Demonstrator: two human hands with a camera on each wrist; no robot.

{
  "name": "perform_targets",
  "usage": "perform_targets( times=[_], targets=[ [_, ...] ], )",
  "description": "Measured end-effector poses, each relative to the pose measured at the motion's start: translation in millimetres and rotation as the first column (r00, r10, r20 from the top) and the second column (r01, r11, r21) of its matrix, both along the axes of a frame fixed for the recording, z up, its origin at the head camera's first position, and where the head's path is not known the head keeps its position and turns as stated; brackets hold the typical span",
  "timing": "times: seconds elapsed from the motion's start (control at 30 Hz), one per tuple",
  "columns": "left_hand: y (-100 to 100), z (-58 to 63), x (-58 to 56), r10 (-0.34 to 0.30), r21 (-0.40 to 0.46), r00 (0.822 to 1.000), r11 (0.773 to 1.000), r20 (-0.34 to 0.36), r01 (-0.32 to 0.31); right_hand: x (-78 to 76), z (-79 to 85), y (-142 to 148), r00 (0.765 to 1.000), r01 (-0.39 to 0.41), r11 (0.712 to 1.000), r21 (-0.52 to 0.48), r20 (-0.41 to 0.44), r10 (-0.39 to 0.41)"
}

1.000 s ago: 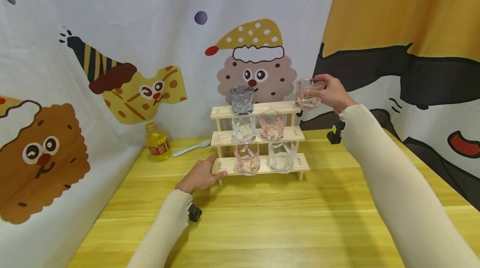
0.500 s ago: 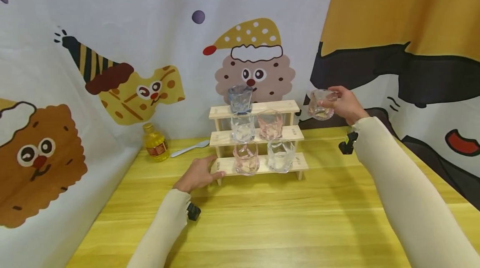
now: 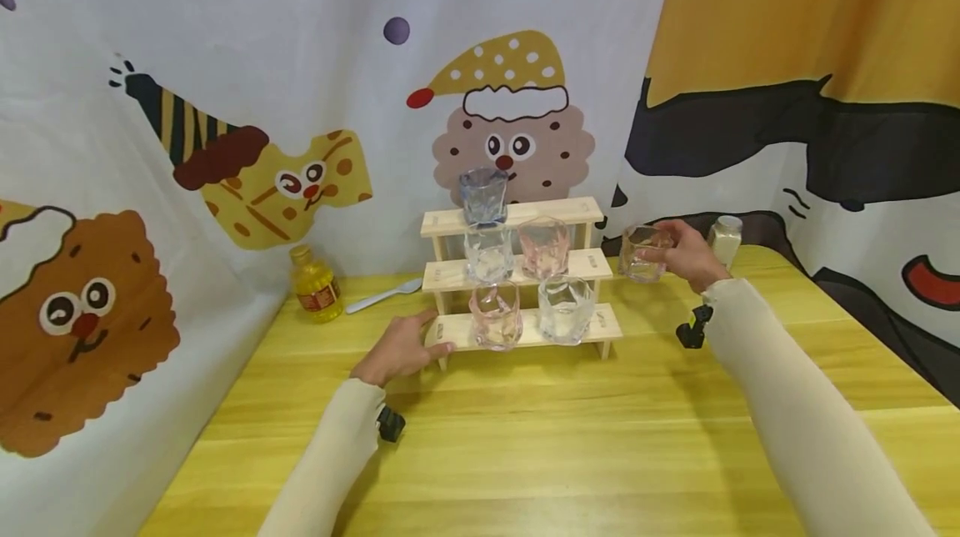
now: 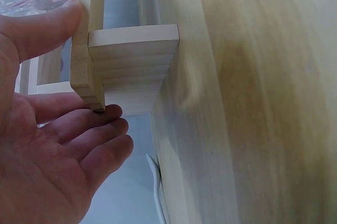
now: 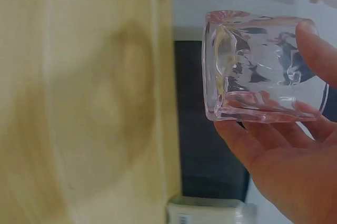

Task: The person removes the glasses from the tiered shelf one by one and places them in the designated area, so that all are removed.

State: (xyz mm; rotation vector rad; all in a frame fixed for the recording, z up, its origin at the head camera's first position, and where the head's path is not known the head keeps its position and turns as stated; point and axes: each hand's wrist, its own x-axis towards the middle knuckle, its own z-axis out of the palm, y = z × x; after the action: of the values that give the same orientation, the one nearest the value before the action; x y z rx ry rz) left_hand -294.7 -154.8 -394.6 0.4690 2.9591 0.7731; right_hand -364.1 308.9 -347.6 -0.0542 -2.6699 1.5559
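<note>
My right hand [image 3: 692, 255] holds a pale pink tumbler [image 5: 263, 71] by its side, thumb on one side and fingers on the other. It hangs above the table, just right of a three-step wooden stand [image 3: 555, 212]. At the left end of the lowest step, my left hand [image 3: 397, 345] grips the board, thumb on the front and fingers behind. A blue tumbler [image 3: 483, 199] stands at the left of the top step. On the middle step are a clear tumbler [image 3: 489, 253] and a pink one; the lowest step carries another pink tumbler [image 3: 496, 320] and a clear tumbler [image 3: 566, 312].
Left of the stand are a yellow bottle [image 3: 317, 288] and a white plastic spoon [image 3: 386, 295]. A jar with pale contents [image 3: 725, 241] stands behind my right hand. A cartoon-printed cloth [image 3: 300, 37] hangs behind the wooden table [image 3: 480, 454].
The right hand has carried the pink tumbler from the right end of the top step rightward and down. The jar has come into view behind it. The left hand has stayed on the stand.
</note>
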Motion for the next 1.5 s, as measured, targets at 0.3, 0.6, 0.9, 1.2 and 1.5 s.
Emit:
perform_targets(
  times=[0.3,0.6,0.9,1.2,1.5],
  targets=[
    [0,2.6,0.6,0.0,-0.002,1.0,1.0,0.008,0.0,-2.1,-26.3,-7,1.0,-0.031,0.999,-0.028,0.003,0.031],
    [0,-2.3,2.6,0.014,0.003,1.0,1.0,0.016,-0.014,-2.8,-42.6,-14,0.998,-0.056,0.998,-0.012,-0.001,0.056],
    [2,-3.0,2.3,0.002,0.001,1.0,1.0,0.001,-0.002,-5.8,-49.6,-13,0.999,-0.048,0.998,-0.027,0.012,0.049],
    [3,-4.5,4.6,0.017,0.019,0.999,1.0,0.029,-0.017,-7.4,-53.4,-10,0.999,-0.032,0.999,-0.02,0.022,0.032],
    [3,-3.9,4.3,0.008,0.043,1.0,0.999,0.01,-0.008,-9.7,-53.4,-11,0.999,-0.041,0.998,-0.044,0.014,0.042]
  ],
)
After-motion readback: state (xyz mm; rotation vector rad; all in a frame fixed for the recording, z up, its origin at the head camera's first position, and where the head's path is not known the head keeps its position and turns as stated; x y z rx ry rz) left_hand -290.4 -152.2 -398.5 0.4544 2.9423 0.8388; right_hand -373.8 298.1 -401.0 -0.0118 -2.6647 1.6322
